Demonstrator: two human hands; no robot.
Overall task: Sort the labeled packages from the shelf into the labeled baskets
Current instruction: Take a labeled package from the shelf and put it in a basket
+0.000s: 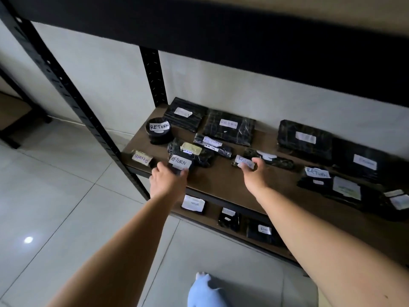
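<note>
Labeled packages remain on the shelf [223,180] in quantity; no basket is in view, so the count already sorted cannot be determined. All positions below are given relative to the round RETURN package [159,129] at the left rear of the shelf.

1. Forward and left of the round package, at the shelf's front corner, lies a small tan-labeled package [141,157]. It is untouched.
2. Directly forward of the round package, the left hand [169,181] grips a small black package with a RETURN label [179,163], thumb on one side and fingers curled round the other. The package is at the shelf's front edge; whether it is lifted off the board cannot be determined.
3. Further right and forward of the round package, the right hand [254,171] is partly closed, thumb and fingers pinching a small package with a blurred label [244,161].
4. Right of the round package, along the rear, flat black packages [229,129] lie untouched. More sit at the far right.
5. Below the round package, the lower shelf [287,244] carries further labeled packages.

Assessment: sorting is at an early or middle stage. Two packages are in hand; most of the visible stock remains to be sorted.
</note>
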